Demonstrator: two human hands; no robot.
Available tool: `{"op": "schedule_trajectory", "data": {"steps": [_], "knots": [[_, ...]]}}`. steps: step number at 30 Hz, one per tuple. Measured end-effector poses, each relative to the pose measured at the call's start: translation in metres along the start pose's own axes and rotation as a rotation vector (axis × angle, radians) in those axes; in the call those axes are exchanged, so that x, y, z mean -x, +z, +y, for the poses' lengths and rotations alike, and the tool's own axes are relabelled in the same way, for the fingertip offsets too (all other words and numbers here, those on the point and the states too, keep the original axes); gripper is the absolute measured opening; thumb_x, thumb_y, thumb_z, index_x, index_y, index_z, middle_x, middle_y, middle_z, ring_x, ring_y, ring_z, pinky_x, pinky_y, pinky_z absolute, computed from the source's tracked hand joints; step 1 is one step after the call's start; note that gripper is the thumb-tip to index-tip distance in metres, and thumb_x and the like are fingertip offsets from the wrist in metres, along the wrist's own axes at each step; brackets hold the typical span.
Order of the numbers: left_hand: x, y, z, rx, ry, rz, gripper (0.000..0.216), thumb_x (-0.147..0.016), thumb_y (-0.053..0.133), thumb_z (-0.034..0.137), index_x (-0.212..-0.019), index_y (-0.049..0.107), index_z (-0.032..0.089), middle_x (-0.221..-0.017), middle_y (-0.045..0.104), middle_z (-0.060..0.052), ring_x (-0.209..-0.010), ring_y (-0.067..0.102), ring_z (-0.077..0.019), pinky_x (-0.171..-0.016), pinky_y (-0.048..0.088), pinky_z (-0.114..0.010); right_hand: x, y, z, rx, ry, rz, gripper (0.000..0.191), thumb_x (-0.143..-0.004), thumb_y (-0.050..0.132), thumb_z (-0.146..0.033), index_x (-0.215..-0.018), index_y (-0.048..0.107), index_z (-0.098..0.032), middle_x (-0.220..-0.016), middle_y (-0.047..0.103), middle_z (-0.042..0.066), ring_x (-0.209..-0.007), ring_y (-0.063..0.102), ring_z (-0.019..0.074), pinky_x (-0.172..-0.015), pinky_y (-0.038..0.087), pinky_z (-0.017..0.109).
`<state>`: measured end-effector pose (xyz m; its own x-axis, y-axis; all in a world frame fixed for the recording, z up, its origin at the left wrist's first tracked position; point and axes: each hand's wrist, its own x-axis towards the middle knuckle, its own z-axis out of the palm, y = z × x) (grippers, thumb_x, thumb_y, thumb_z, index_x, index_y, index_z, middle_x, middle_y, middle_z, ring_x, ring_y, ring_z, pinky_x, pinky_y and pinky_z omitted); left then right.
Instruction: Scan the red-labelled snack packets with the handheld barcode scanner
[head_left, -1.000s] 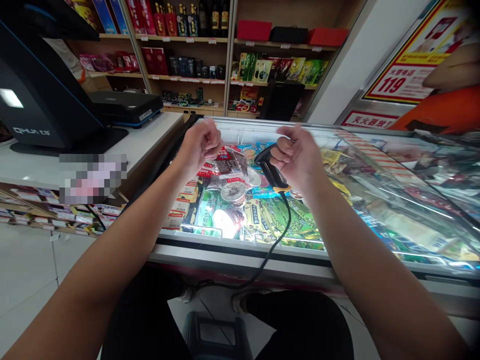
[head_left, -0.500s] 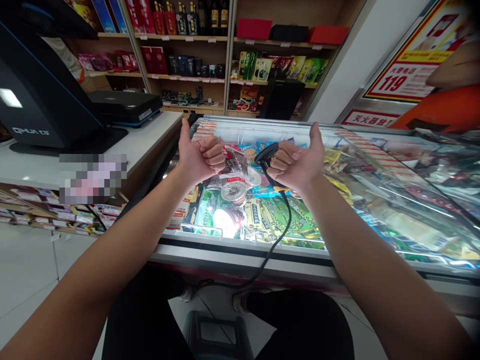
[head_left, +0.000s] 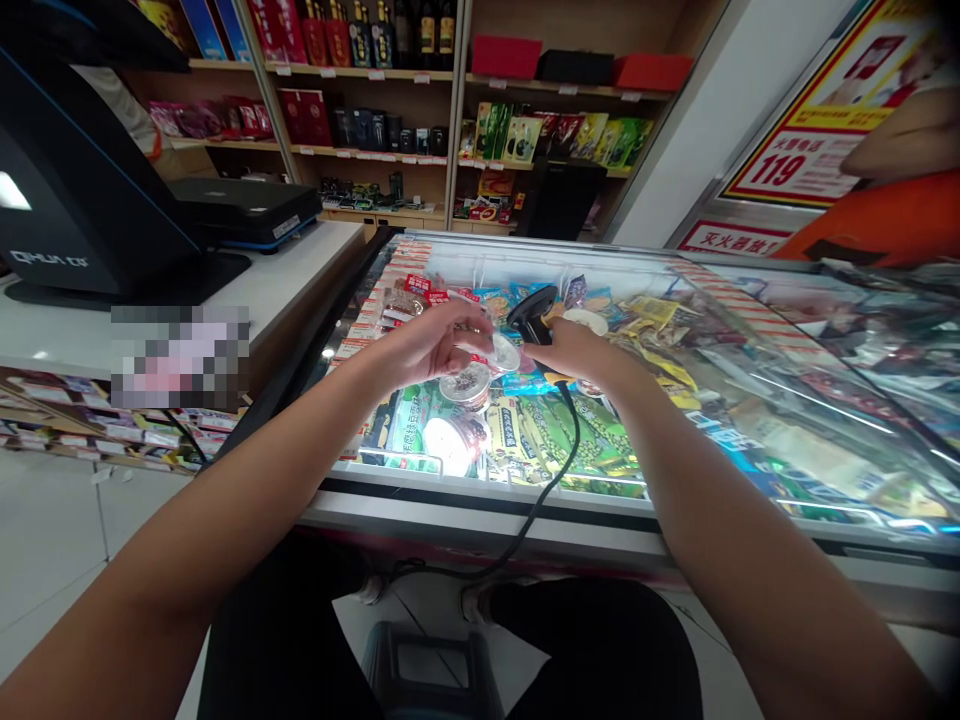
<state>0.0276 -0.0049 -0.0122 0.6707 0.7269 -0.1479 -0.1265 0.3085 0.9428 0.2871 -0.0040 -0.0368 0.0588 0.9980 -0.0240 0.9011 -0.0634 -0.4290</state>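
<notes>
A black barcode scanner (head_left: 534,310) with yellow trim lies on the glass top of the chest freezer (head_left: 525,502), its head tilted up to the left. My right hand (head_left: 581,352) is at its handle, thumb across the front; the other fingers are mostly hidden. From the handle a black cable (head_left: 559,470) curves down over the freezer's front edge. My left hand (head_left: 444,338) hovers left of the scanner with loosely bent, parted fingers and nothing in it. Under the glass, round tubs (head_left: 465,385) and green packs (head_left: 581,435) show below my hands.
A dark checkout terminal (head_left: 90,200) and a flat black scale (head_left: 247,208) stand on the white counter (head_left: 300,275) at left. Shelves with bottles (head_left: 364,35) rise behind. Someone in orange (head_left: 877,225) is at far right. A grey stool (head_left: 433,670) is below me.
Both hands have come out of a thumbs-up pose. My left fingers have uncurled, and my right hand has turned and lowered onto the scanner's handle. The scanner stays put.
</notes>
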Motion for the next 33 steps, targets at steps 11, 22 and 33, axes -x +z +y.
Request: {"op": "schedule_trajectory", "data": {"steps": [11,22,33], "knots": [[-0.004,0.019,-0.012,-0.179,0.254,0.152,0.041,-0.091,0.058,0.062,-0.092,0.062,0.021,-0.073,0.064,-0.003,-0.053,0.055,-0.0104,-0.049,0.039,-0.024,0.052,0.017,-0.087,-0.451,-0.462,0.298,0.043,-0.094,0.061,-0.053,-0.125,0.068,-0.022,-0.103,0.067,0.009,-0.095,0.063,0.0279,-0.086,0.053,0.043],[-0.013,-0.013,0.01,-0.057,0.588,0.584,0.04,-0.088,0.058,0.061,-0.084,0.06,0.022,-0.061,0.061,0.001,-0.047,0.055,-0.0104,-0.045,0.042,-0.024,0.024,0.047,-0.065,-0.406,-0.25,0.188,0.064,-0.089,0.066,-0.065,-0.133,0.057,-0.019,-0.123,0.063,0.017,-0.106,0.063,0.0337,-0.087,0.055,0.051],[-0.016,-0.013,0.002,-0.111,0.505,0.524,0.041,-0.089,0.054,0.058,-0.073,0.055,0.021,-0.059,0.058,0.0,-0.045,0.05,-0.0109,-0.047,0.039,-0.027,0.023,0.045,-0.072,-0.62,-0.206,0.03,0.031,-0.088,0.076,-0.036,-0.113,0.07,-0.02,-0.106,0.073,0.01,-0.093,0.069,0.0268,-0.081,0.056,0.042]]}}
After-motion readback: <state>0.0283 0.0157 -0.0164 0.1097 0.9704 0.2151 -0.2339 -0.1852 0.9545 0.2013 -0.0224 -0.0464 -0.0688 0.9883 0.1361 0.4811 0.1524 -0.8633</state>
